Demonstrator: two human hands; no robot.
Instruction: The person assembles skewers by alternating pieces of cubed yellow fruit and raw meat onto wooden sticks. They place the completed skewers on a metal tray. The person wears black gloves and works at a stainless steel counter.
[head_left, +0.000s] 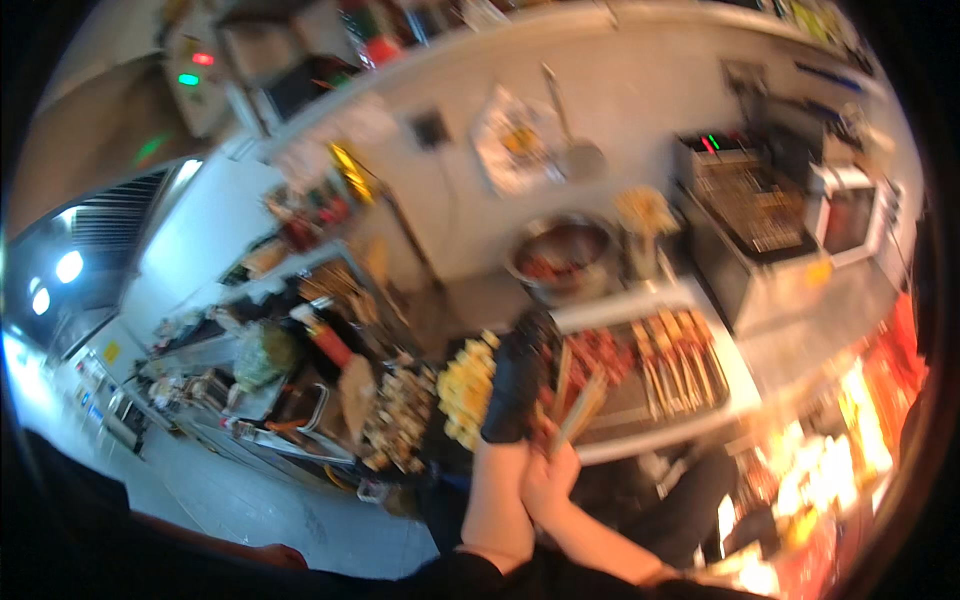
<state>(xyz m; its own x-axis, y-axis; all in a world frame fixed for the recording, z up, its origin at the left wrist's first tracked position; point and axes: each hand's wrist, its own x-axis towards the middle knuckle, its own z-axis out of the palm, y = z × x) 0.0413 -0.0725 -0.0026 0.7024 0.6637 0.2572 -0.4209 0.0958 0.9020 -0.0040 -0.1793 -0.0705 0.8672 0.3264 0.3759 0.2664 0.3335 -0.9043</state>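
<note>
My left hand (517, 367), in a black glove, reaches out between a pile of yellow food pieces (466, 386) and raw red meat pieces (604, 352). Blur hides whether its fingers hold anything. Close beside that forearm, my bare right hand (551, 476) grips a bundle of thin wooden skewers (581, 412). The meat lies on a dark tray with a pale rim (742, 379). On the tray's right side, several loaded skewers (675, 337) rest in a row, their bare sticks towards me.
Behind the tray stand a metal bowl (562, 259) with meat and a container of sticks (646, 217). A grill-like appliance (750, 202) sits to the right. Brownish food pieces (401, 412) and a red-labelled bottle (326, 337) are left. Bright glare (817, 472) fills the lower right.
</note>
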